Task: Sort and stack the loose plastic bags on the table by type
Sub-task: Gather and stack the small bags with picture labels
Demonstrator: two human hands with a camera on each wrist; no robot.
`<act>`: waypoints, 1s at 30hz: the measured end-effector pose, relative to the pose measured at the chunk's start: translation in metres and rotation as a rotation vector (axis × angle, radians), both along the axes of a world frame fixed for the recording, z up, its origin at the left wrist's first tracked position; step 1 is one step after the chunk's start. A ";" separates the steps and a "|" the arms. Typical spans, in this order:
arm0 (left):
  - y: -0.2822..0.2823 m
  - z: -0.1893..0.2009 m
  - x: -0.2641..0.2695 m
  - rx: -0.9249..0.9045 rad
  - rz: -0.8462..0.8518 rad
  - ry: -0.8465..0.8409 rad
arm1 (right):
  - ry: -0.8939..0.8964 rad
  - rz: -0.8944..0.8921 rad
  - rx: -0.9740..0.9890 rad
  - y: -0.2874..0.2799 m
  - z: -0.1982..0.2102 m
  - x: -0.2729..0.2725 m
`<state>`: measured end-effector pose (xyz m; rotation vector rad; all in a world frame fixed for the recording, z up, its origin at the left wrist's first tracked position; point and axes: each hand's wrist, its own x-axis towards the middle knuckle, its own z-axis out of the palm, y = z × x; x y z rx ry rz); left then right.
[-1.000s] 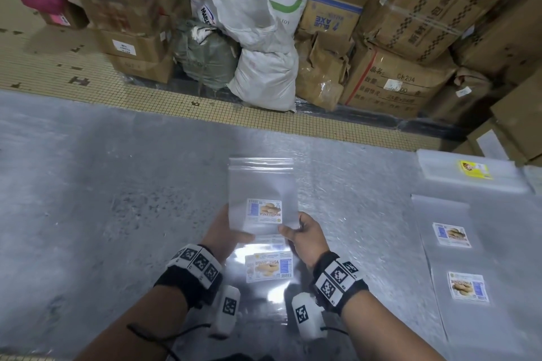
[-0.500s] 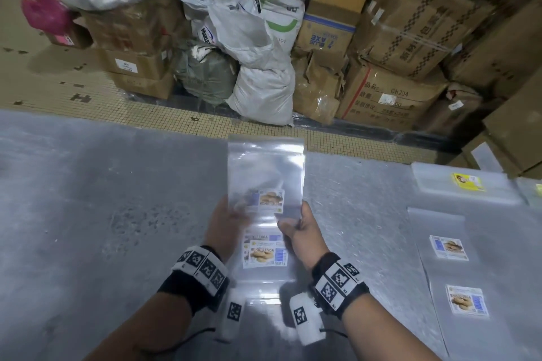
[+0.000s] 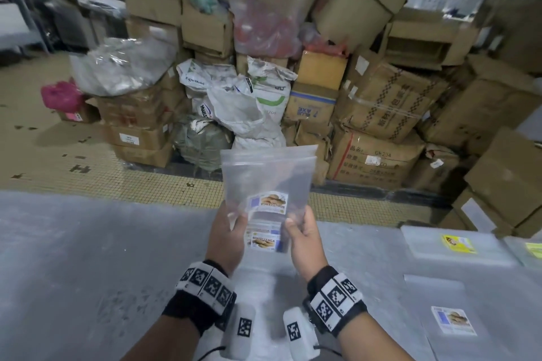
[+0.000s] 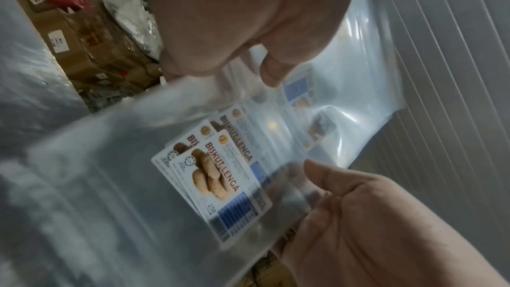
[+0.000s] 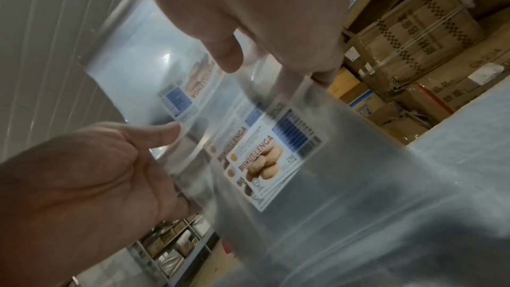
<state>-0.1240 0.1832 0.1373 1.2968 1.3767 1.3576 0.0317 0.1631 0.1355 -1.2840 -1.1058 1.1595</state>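
clear bags (image 3: 265, 182) pinched by left hand (image 3: 227, 239) and right hand (image 3: 305, 239), lower edges hidden, labels blurred.

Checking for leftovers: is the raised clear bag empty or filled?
Empty: the raised bag is flat and see-through, with boxes visible behind; only its label shows.

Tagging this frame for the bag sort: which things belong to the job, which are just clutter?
Job:
- held clear bags, biscuit labels
- left hand, right hand
- biscuit-label bags on the table
- yellow-label stack

Clutter:
- cardboard boxes
- white sacks
- pink bag
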 end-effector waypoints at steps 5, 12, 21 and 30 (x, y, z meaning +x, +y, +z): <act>0.011 0.001 0.003 -0.067 0.052 -0.076 | -0.034 -0.042 0.029 0.007 0.008 0.000; 0.013 -0.018 0.003 -0.162 -0.014 -0.015 | -0.130 -0.093 -0.029 0.006 -0.011 -0.002; 0.032 -0.024 0.009 -0.237 -0.021 -0.001 | -0.158 -0.130 -0.075 0.021 -0.021 -0.002; 0.048 -0.028 0.012 -0.250 -0.043 -0.035 | -0.239 -0.118 -0.057 0.042 -0.028 -0.001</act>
